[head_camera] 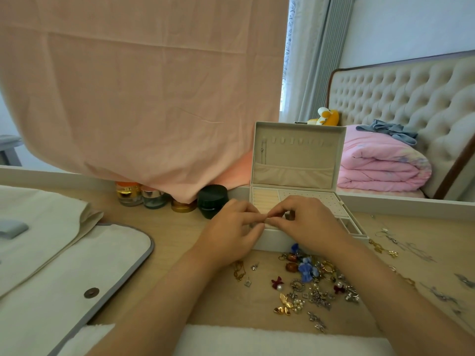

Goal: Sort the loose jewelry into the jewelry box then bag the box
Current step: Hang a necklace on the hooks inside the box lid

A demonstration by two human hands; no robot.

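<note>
A white jewelry box (311, 201) stands open on the wooden table, its lid upright with hooks and a pocket. My left hand (231, 232) and my right hand (305, 222) meet over the box's front edge, fingertips pinched together on a small piece of jewelry that is mostly hidden. Loose jewelry (311, 283) lies in a heap in front of the box: blue bows, gold flowers, pearls, silver pieces. A cream fabric bag (64, 265) with a grey trim and a snap button lies flat at the left.
Several cosmetic jars (154, 197) and a black jar (212, 200) stand at the table's back under a hanging pink cloth (144, 86). Thin chains and earrings (395, 245) are scattered at the right. A white towel (257, 340) lies along the near edge.
</note>
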